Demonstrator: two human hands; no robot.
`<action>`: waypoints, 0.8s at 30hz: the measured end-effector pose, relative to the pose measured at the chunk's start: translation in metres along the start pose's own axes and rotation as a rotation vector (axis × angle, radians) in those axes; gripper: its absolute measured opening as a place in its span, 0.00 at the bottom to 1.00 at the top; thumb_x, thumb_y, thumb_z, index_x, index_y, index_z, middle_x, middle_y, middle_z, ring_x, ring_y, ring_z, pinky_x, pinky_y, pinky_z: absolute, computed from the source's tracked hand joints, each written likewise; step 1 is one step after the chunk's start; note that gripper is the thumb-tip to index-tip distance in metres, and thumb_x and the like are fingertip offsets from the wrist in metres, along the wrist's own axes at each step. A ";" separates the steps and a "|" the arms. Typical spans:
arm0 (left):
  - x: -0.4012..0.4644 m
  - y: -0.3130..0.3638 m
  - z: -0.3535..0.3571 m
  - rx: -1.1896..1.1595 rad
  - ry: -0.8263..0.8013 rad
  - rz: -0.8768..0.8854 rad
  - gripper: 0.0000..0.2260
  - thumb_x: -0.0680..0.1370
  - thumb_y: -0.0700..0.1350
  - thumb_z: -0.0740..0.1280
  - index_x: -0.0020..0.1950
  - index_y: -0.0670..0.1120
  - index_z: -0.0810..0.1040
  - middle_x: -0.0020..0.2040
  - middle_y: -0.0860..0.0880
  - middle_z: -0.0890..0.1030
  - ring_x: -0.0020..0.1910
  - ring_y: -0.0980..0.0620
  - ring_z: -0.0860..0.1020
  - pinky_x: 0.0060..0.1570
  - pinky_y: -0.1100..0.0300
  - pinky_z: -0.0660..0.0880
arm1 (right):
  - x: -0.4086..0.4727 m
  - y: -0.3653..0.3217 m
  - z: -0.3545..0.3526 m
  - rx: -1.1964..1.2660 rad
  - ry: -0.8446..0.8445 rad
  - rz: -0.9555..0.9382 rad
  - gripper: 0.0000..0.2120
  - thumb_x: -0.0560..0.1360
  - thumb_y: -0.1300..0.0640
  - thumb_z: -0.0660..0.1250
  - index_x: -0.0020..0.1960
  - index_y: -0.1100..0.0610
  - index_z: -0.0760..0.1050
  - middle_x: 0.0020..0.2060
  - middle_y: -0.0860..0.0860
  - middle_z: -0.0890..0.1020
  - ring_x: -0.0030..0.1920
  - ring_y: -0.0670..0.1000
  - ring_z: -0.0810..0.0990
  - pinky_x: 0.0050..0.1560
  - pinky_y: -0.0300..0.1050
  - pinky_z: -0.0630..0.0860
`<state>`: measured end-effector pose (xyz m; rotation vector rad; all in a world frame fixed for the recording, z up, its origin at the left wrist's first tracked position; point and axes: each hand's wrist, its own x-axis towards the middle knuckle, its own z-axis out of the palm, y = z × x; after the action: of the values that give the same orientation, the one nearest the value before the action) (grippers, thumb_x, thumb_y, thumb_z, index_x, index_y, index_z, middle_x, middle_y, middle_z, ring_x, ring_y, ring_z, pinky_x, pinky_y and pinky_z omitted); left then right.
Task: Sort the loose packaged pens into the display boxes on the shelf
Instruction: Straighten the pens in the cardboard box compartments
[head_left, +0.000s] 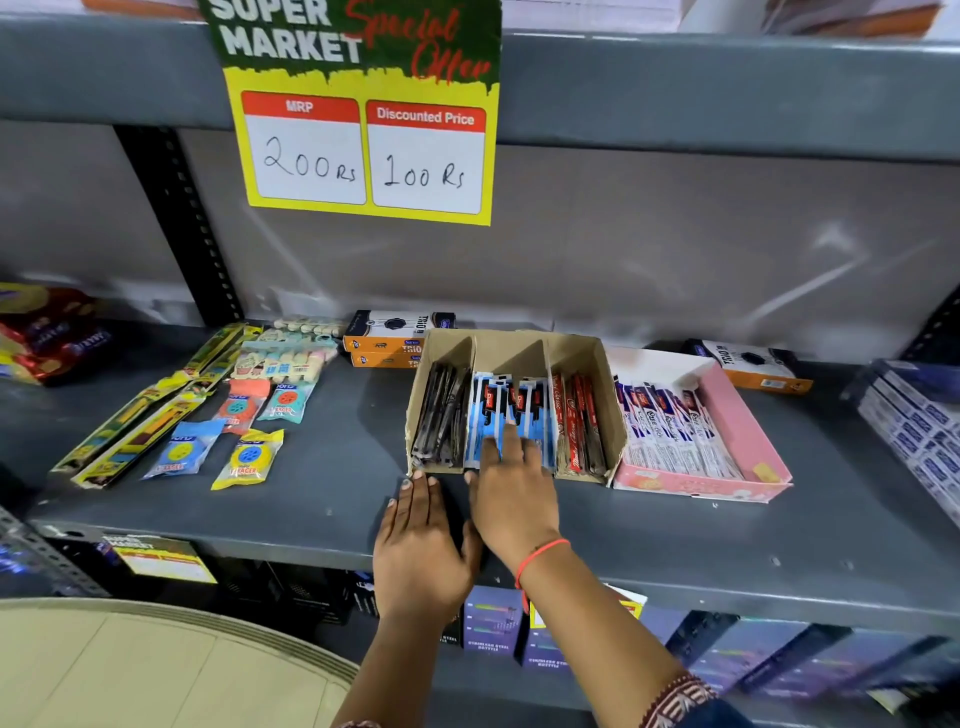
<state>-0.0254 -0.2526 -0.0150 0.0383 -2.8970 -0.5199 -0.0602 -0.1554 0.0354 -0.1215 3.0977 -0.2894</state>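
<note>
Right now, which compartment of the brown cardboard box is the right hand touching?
The middle compartment, holding blue packaged pens. The right hand lies on those; the left compartment has dark packs, the right one red packs.

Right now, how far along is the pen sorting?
Mostly done, it looks. The brown divided box holds dark packs left, blue packs in the middle, red packs right; the pink box holds white packs. In hand: the right hand presses flat on the blue packs, and the left hand lies flat on the shelf before the box. No loose pen packs visible; anything under the hands is hidden.
</note>
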 end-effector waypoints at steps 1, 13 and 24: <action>0.000 0.000 0.000 0.004 -0.001 0.001 0.29 0.70 0.53 0.55 0.58 0.32 0.76 0.56 0.34 0.79 0.55 0.38 0.78 0.56 0.44 0.72 | 0.002 0.000 0.004 0.000 -0.046 -0.013 0.26 0.81 0.52 0.51 0.76 0.61 0.52 0.77 0.60 0.50 0.76 0.63 0.51 0.73 0.56 0.57; 0.001 0.000 0.002 0.032 -0.041 0.006 0.29 0.69 0.53 0.55 0.57 0.33 0.77 0.56 0.34 0.79 0.55 0.38 0.78 0.55 0.43 0.73 | 0.029 0.018 0.016 0.028 -0.069 0.023 0.27 0.82 0.53 0.48 0.77 0.62 0.48 0.77 0.59 0.52 0.78 0.58 0.48 0.76 0.53 0.52; 0.003 0.005 0.004 0.012 -0.032 -0.030 0.32 0.69 0.55 0.51 0.60 0.32 0.75 0.58 0.32 0.77 0.58 0.36 0.75 0.59 0.43 0.70 | -0.017 0.060 -0.033 0.146 0.689 -0.278 0.18 0.72 0.54 0.58 0.54 0.58 0.81 0.49 0.54 0.85 0.45 0.54 0.85 0.44 0.43 0.82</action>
<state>-0.0293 -0.2471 -0.0162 0.0761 -2.9353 -0.5136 -0.0494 -0.0889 0.0565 -0.5633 3.7108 -0.6972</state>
